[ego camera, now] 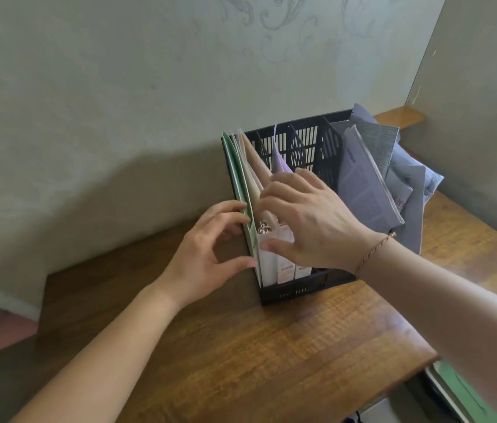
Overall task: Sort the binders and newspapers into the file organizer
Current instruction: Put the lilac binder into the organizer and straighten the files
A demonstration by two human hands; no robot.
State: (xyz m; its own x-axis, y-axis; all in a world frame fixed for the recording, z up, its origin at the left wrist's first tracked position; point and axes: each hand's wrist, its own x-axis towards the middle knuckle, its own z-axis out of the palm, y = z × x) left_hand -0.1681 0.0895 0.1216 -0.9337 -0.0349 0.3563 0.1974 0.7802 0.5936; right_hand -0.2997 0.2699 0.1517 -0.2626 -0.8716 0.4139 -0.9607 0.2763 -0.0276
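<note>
Binders (pixel 267 190) are standing upright in the file organizer (pixel 302 290)'s left slots, newspapers (pixel 369 184) crammed rightmost; left hand (pixel 207 254) is bracing the green cover with relaxed fingers while right hand (pixel 308 221), fingers spread, is squaring the spines.

Honestly, we can't read a single word here. The binders (pixel 285 267) have small labels low on their spines, but the print is just a blur. The newspapers (pixel 366 181) show columns of print and one reddish mark (maybe a stamp or headline, we can't tell), all too small to make out.
</note>
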